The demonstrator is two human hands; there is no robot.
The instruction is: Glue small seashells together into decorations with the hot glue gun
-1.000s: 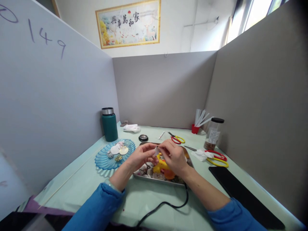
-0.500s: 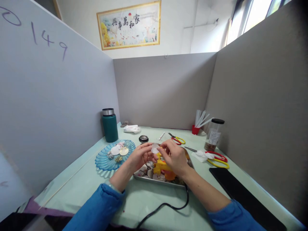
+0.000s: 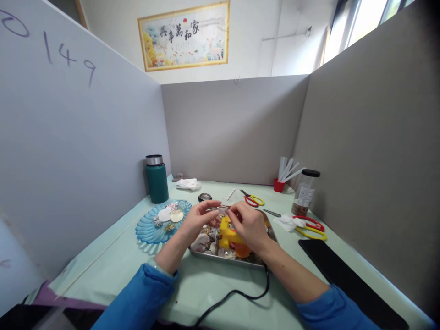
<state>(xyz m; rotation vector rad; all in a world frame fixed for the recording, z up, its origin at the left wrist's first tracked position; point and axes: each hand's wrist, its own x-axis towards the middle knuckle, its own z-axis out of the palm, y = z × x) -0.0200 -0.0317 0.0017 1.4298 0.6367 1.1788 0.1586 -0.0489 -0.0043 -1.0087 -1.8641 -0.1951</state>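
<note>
Above the metal tray (image 3: 223,260), my right hand (image 3: 249,223) pinches a small whitish, thin piece, seemingly a shell (image 3: 222,211), seen nearly edge-on. My left hand (image 3: 198,222) is just left of it, thumb and fingers apart; whether a fingertip touches the piece is hard to see. Below my right hand, a yellow glue gun (image 3: 227,234) lies in the tray, partly covered by that hand. Its black cord (image 3: 237,292) runs over the tray's front edge. Around the gun are many shells (image 3: 201,243) and small bits.
A blue scalloped plate (image 3: 146,227) with shells stands left, before a green bottle (image 3: 157,181). Scissors (image 3: 253,200), larger scissors (image 3: 314,231) with white tissue (image 3: 288,223), a jar (image 3: 304,195), a red cup (image 3: 279,185) of white sticks and a black slab (image 3: 330,261) lie around.
The whitish piece has turned from facing me to nearly edge-on. My left hand's fingers have spread and lifted slightly, while my right hand keeps its pinch in about the same place.
</note>
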